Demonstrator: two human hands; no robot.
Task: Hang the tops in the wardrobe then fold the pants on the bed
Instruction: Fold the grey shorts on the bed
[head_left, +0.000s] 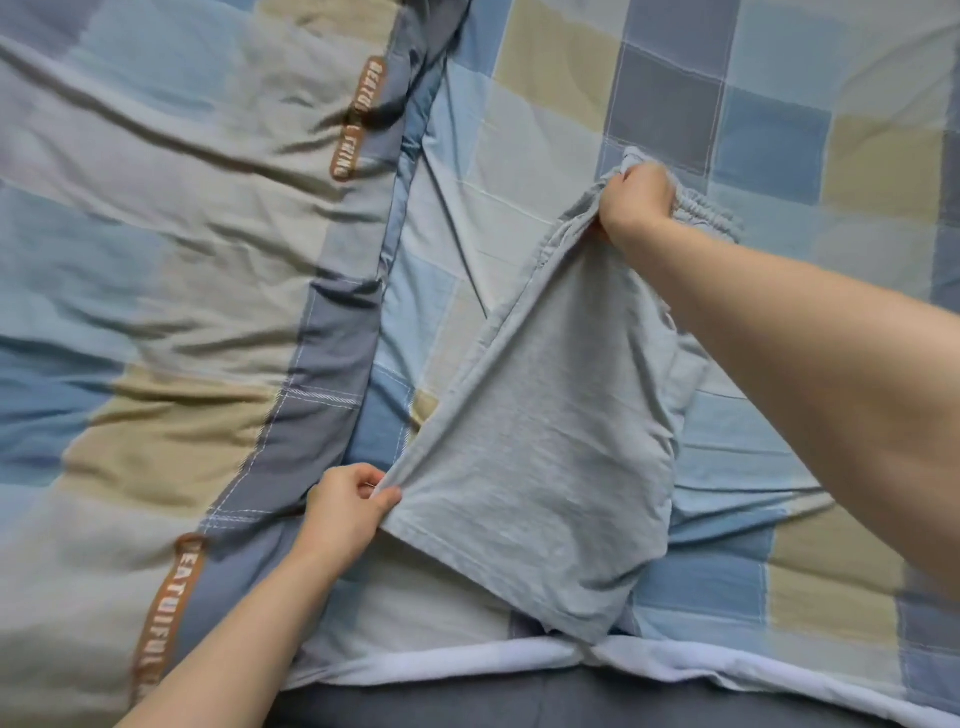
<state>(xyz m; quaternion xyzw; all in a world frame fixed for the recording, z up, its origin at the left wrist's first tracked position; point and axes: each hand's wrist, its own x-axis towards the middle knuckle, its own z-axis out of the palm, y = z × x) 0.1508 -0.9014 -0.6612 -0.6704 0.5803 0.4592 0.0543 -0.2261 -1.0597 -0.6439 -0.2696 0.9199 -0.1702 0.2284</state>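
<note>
A pair of light grey pants (545, 457) is stretched out over the checked bed sheet (753, 104). My right hand (636, 200) grips the elastic waistband at the far end. My left hand (345, 506) pinches the hem corner of a leg at the near left. The fabric is pulled taut between the two hands, and its lower corner hangs close to the bed's front edge.
A crumpled checked duvet (171, 260) with brown lettered labels covers the left half of the bed. The white mattress edge (467, 667) runs along the bottom, with dark grey floor or fabric below it.
</note>
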